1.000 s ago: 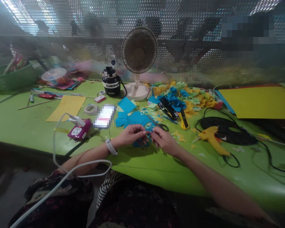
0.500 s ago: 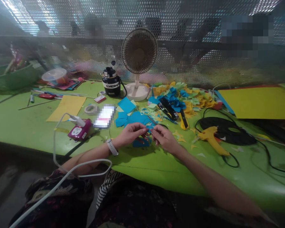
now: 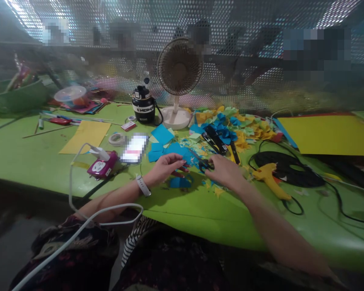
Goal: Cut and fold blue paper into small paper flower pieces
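My left hand is closed in a pinch, palm turned inward. A blue paper piece shows just below its fingertips, and the fingers appear to hold it; the exact grip is partly hidden. My right hand has its fingers curled on the black handles of a pair of scissors, whose blades point away to the upper left over paper scraps. Blue paper sheets lie just beyond the left hand. Small yellow star-like cutouts lie under the right wrist.
Behind the hands are a stapler, a yellow cutter and a heap of folded paper. A yellow glue gun lies right. A phone, tape roll, purple socket adapter, bottle and fan stand around.
My right hand has left the left hand's fingertips and moved right, onto the scissors' handles. The left hand has stayed nearly in place. Yellow cutouts now show below the right hand.
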`<state>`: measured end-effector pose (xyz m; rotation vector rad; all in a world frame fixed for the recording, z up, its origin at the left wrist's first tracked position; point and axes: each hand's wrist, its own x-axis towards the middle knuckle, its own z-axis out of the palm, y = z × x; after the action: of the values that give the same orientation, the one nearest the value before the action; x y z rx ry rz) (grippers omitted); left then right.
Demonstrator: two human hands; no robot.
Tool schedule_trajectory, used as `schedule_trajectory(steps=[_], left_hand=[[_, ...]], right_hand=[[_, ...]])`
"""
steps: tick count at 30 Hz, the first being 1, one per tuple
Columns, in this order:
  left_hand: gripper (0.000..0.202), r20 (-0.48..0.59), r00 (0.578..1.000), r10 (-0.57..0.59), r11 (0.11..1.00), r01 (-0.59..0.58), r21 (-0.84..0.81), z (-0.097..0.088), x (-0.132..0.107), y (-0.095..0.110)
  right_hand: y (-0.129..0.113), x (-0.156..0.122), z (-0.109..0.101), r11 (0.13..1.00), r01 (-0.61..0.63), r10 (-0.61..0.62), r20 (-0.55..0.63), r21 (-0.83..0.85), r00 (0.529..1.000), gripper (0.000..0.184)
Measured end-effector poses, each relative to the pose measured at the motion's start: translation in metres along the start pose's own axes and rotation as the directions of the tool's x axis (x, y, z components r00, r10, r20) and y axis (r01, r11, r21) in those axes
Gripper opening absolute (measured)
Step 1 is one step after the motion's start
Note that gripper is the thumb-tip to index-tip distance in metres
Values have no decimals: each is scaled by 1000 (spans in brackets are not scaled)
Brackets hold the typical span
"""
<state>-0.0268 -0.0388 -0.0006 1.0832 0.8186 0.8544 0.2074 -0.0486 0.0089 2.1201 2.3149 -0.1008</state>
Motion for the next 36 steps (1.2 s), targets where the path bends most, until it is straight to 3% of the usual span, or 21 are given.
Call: schedule_trajectory(steps=[8,16,20,22,25,28,31,36], left_hand=[[29,35,999,-31,999,32,-25,-1,2,-4],[33,-21,998,-55,991,53,-123,-2,5,-2],[33,-15,998,-66,990,64,-126,-3,6,-2],[32,-16,998,-63,990,61,-130,-2,6,-2],[31,-40,998,-54,987,47,-156,-2,5,-1],[32,-52,998,-35,986,26,-164,-2,5,-1],[35,-56,998,7,987,-16,-163,-4,5,-1],[40,-90,993,76,980,-91,-175,-5,4,-1]], right_hand=[[2,13,-9,995,-58,45,157,79,987,22],[13,14,-13,985,-106,77,207,136,975,18],[26,15,-10,958,-114,59,209,264,976,12],[31,15,-9,886,-174,67,254,429,965,13],[34,12,-12,664,-250,42,298,705,954,22],[28,6,-17,491,-213,1,244,845,970,34],[14,-2,-19,400,-187,-74,235,897,969,43],[-12,-13,-17,351,-187,-158,255,917,954,54]])
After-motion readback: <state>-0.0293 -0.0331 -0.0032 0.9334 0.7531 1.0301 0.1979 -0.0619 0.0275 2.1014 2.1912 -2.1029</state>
